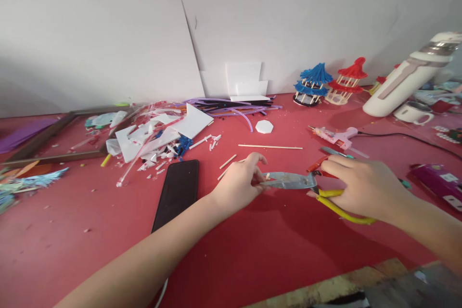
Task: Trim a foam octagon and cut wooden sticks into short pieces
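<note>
My right hand (364, 180) is wrapped round the red and yellow handles of a pair of scissors (290, 181), whose broad grey blades point left. My left hand (241, 178) is closed in a pinch at the blade tips. A small pale end of a wooden stick (267, 176) shows there; the rest is hidden by fingers and blades. Just beyond my hands lies a long thin stick (270, 147). Close to my left hand is a short cut stick (228, 161), with another partly behind the hand. Farther back sits a white octagonal piece (264, 127).
A black phone (176, 195) lies left of my hands, beside heaped white scraps (159, 134). On the right are a pink glue gun (335, 137), a knife (335, 152) and a purple packet (438, 185). Blue (312, 84) and red (348, 82) pavilion models and a white flask (407, 77) stand behind.
</note>
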Tool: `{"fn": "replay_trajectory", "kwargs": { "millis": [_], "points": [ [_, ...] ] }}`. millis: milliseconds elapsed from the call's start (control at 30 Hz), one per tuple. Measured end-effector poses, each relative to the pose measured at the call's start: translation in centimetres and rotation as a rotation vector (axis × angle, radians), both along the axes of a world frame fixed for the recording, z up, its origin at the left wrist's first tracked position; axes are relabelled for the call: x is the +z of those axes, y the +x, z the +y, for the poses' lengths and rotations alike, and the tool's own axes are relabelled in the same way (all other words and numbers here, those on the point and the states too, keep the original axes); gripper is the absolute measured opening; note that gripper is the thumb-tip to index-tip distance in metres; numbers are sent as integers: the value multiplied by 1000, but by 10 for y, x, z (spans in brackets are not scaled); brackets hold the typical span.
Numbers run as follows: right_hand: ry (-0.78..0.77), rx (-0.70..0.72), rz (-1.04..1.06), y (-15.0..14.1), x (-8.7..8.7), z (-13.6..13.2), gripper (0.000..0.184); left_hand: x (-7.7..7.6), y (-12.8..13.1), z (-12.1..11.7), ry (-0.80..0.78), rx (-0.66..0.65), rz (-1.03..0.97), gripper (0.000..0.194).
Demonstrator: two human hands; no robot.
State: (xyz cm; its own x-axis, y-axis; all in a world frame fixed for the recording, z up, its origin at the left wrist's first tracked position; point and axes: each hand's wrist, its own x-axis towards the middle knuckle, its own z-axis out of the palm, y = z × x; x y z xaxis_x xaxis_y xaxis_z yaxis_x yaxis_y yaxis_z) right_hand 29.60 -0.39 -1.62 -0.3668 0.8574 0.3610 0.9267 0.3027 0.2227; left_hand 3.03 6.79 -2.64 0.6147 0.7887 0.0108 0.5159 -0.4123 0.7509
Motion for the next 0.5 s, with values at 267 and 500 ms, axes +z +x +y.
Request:
{"fn": "replay_trajectory", "kwargs": {
  "millis": [267, 500],
  "points": [
    [-3, -1, -7, -4, 1, 4, 36, 3, 0, 0, 17, 2, 19, 40],
    [-3, 1, -6, -4, 2, 5, 36, 2, 0, 0, 11, -6, 31, 40]
  ]
}}
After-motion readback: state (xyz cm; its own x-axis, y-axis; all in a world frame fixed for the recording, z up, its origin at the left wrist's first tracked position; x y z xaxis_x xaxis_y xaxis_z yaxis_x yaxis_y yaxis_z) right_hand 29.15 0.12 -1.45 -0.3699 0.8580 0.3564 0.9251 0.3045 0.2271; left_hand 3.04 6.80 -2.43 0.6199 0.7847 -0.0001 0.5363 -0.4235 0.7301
